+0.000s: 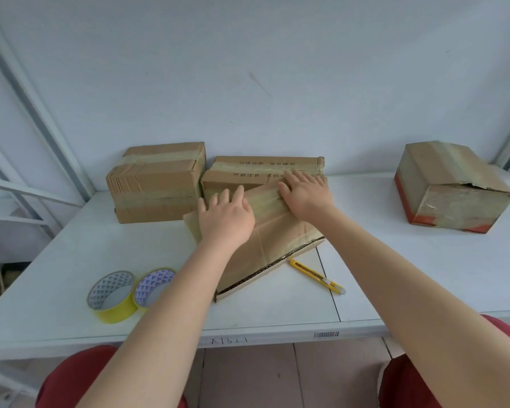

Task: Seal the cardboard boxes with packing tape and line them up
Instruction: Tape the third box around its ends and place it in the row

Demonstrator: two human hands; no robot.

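A brown cardboard box [273, 245] lies at an angle in the middle of the white table [395, 260], with a clear tape strip across its top. My left hand [226, 214] presses flat on the box's left part. My right hand [305, 194] presses flat on the tape at the far right of the box top. Behind it stand two taped boxes side by side: one at the back left [156, 184], and one with printed characters [248, 169]. Two yellow tape rolls [112, 295] [155, 285] lie at the front left.
A yellow utility knife [317, 276] lies on the table right of the angled box. Another taped box with a red base [451, 187] sits at the far right. A white wall backs the table. A metal frame stands at the left.
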